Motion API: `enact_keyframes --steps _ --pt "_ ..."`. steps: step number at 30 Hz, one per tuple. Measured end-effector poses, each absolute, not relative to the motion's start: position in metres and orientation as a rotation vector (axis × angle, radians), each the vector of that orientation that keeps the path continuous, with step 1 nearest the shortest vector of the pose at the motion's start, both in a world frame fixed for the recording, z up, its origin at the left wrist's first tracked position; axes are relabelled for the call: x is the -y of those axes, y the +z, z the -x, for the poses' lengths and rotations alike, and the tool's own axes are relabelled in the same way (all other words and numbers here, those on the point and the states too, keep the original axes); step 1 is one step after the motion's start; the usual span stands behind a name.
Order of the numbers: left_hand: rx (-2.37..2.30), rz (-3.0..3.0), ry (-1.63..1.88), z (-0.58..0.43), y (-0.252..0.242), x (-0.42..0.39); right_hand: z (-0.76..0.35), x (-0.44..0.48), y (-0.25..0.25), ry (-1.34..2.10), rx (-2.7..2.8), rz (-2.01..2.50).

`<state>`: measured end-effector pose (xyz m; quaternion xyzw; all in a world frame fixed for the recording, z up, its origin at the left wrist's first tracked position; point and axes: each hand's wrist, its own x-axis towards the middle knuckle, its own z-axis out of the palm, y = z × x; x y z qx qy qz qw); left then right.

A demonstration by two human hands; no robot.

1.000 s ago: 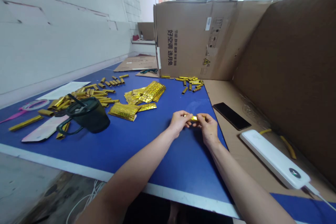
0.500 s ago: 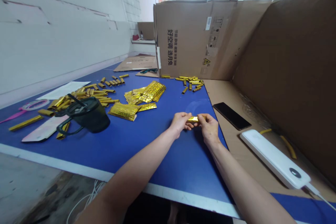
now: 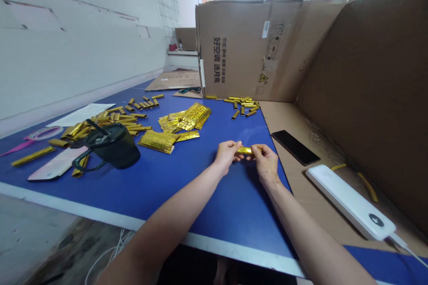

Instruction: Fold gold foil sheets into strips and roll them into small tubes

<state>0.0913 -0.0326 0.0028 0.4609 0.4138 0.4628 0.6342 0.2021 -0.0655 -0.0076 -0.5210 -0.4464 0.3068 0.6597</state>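
Between my two hands is a small gold foil roll (image 3: 245, 151), held level above the blue tabletop (image 3: 214, 205). My left hand (image 3: 228, 156) is closed on its left end, thumb on top. The right end is pinched by my right hand (image 3: 265, 160), whose fingers cover that part. To the left of my hands lie gold foil sheets (image 3: 194, 116) in a loose stack, and a folded gold foil piece (image 3: 158, 141) nearer to me. Several short gold rolls (image 3: 245, 104) rest beyond my hands, against the cardboard.
On the left stand a dark green mug (image 3: 115, 147) and many gold tubes (image 3: 83, 129), with a pale phone-shaped slab (image 3: 58, 164) beside them. Cardboard walls (image 3: 247, 49) rise behind and to the right. A black phone (image 3: 296, 147) and a white power bank (image 3: 349, 202) lie on cardboard.
My left hand has shifted slightly left and up, and a bit more of the roll shows between my hands. My right hand has barely moved.
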Motion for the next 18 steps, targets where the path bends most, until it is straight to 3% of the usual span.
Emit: enact_keyframes --steps 18 --pt "-0.862 -1.125 1.098 -0.0918 0.0053 0.0348 -0.2031 0.064 -0.0083 0.722 0.951 1.131"
